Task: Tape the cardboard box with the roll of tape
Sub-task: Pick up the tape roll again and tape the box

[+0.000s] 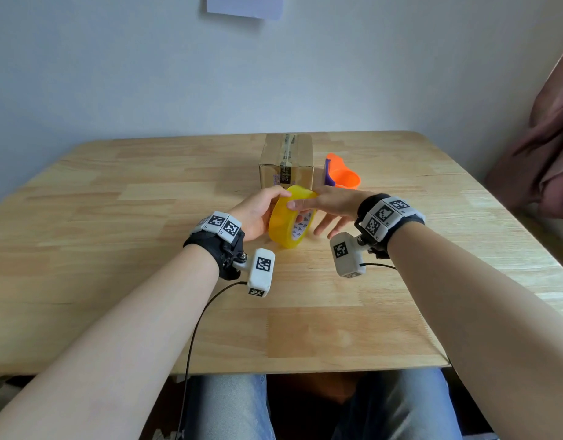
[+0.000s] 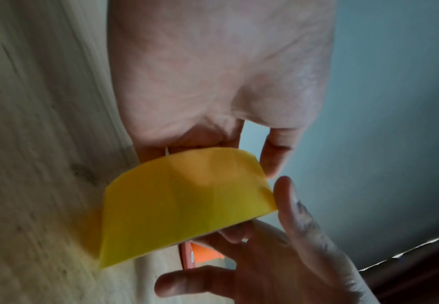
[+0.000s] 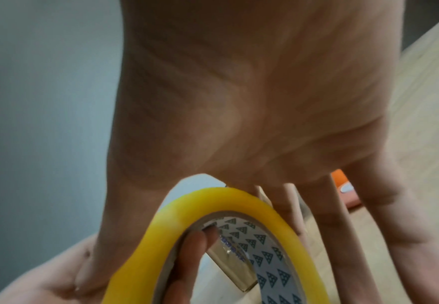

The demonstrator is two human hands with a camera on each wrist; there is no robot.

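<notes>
While both hands meet over the middle of it, these are the parts, from biggest down:

Surface: light wooden top, carrying everything; the head view alone shows its whole spread.

Cardboard box: stands at the far middle of the surface, a printed tape strip running along its top and down its near face; neither wrist view shows it clearly.

Orange tape dispenser: lies just right of the box, purple part on its left side; the wrist views catch only orange scraps of it.

Roll of tape: yellow, on edge, in front of the box and held between the hands; whether its lower rim touches the surface I cannot tell. The right wrist view alone shows the triangle-printed core and a loose clear tape end inside it.

Left hand: fingers curled round the roll, one fingertip inside the core, thumb on top.

Right hand: fingers spread and fairly straight, thumb lying on the roll's outer face.
</notes>
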